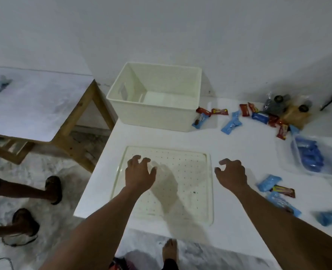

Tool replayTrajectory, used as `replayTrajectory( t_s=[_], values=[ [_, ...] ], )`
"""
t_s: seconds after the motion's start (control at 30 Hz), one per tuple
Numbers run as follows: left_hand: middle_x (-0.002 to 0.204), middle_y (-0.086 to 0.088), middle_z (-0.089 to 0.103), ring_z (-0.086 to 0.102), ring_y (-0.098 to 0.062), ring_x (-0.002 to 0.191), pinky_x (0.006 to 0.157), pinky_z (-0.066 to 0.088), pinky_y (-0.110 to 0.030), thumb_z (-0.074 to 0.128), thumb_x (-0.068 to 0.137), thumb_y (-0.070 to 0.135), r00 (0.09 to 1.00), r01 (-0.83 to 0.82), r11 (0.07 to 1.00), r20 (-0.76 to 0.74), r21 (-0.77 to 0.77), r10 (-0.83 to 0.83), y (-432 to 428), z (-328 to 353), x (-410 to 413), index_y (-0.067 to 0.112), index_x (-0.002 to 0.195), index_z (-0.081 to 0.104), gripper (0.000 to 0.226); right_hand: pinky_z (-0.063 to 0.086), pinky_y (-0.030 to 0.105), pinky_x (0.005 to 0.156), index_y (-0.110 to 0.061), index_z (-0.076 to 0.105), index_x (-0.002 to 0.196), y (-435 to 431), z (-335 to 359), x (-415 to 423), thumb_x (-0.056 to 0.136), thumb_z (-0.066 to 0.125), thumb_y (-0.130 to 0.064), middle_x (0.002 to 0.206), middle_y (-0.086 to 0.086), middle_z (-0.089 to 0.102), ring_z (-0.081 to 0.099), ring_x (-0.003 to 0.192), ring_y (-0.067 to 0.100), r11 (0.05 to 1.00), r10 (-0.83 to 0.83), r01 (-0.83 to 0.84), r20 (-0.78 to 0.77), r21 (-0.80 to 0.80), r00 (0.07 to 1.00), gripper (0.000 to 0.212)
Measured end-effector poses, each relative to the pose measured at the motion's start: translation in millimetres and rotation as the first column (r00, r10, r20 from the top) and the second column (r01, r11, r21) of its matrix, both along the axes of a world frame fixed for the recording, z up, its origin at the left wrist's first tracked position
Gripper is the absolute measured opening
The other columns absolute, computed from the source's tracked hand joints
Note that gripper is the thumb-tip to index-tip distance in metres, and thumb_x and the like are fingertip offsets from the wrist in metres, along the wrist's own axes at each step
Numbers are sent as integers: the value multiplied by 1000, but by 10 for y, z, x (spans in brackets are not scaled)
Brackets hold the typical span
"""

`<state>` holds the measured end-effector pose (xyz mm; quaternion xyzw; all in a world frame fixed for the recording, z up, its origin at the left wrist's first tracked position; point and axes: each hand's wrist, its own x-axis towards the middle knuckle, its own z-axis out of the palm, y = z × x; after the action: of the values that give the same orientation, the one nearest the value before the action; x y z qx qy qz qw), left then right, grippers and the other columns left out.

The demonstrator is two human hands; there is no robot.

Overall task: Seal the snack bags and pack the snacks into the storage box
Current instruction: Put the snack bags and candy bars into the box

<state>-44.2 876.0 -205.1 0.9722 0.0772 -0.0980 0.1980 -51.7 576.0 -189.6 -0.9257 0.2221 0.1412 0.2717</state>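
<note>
The box (155,98) at 12 o'clock is plain cream. The lid (192,184) at centre is cream, dotted with small dark holes. The worktop (239,145) is white. Snacks (231,123) from 1 to 4 o'clock are light blue, dark blue and red.

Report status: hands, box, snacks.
Left hand and right hand open, empty, over the lid. Storage box empty. Snacks loose on table. Nothing blocking.

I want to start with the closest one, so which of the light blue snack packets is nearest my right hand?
The light blue packet just beyond your right hand, lying against a red bar. The other blue packets sit farther off, by the storage box or nearer the table's front edge.
</note>
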Motion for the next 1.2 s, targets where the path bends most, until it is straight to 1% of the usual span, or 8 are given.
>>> replayTrajectory(
  t_s=[0.2,0.3,0.43,0.53,0.67,0.83,1.03,1.2],
  values=[
    [104,3,73,70,-17,97,89,55,-34,68,89,40,939,340,863,79,-373,-336,-1731,645,1115,25,114,68,29,41,24,80,-15,64,122,-1247,704,783,90,66,-26,116,10,61,60,100,24,928,-332,293,152,233,931,35],
    [113,-1,72,68,-19,104,93,53,-34,70,88,36,871,483,776,131,-404,-474,-2680,794,1491,19,118,67,35,48,34,93,-14,65,120,-2043,807,1002,81,69,-31,124,11,65,62,110,32,858,-489,422,215,292,846,42],
    [126,-3,64,60,-20,116,100,47,-31,73,88,31,866,468,724,101,-506,-489,-3755,758,1969,19,125,64,40,52,38,78,-17,67,108,-3109,704,1313,75,72,-30,90,9,64,61,79,30,718,-668,568,169,401,725,35],
    [119,-5,67,61,-21,113,87,41,-20,75,86,24,890,421,738,82,-527,-449,-4390,576,2394,14,121,67,37,46,32,63,-19,65,98,-3752,462,1671,71,77,-28,75,5,56,52,70,25,659,-699,582,104,476,707,31],
    [109,-5,71,67,-24,101,81,48,-23,80,79,25,930,346,803,60,-486,-364,-5077,106,2972,18,111,72,34,58,43,81,-19,58,101,-4292,-14,2127,77,79,-23,88,4,59,57,78,20,617,-696,611,-17,495,717,32],
    [116,-5,65,63,-20,98,83,46,-24,80,80,19,926,340,829,7,-443,-377,-5506,-296,3458,17,115,71,36,61,43,76,-15,58,99,-4478,-591,2528,58,85,-30,93,9,65,66,87,27,660,-618,562,-65,499,784,52],
    [107,-2,67,64,-22,93,73,47,-28,71,87,19,942,323,892,19,-316,-334,-5688,-522,3657,21,105,69,18,43,32,68,-18,50,92,-4438,-749,2821,78,78,-21,83,-2,57,59,83,24,831,-499,449,83,329,863,32],
    [107,-5,63,62,-23,91,72,46,-29,70,88,20,920,388,887,48,-249,-389,-5688,-549,3737,20,105,67,17,49,37,75,-21,48,94,-4500,-756,2952,81,76,-20,90,0,61,59,86,27,896,-391,344,131,282,911,31]
  ],
)
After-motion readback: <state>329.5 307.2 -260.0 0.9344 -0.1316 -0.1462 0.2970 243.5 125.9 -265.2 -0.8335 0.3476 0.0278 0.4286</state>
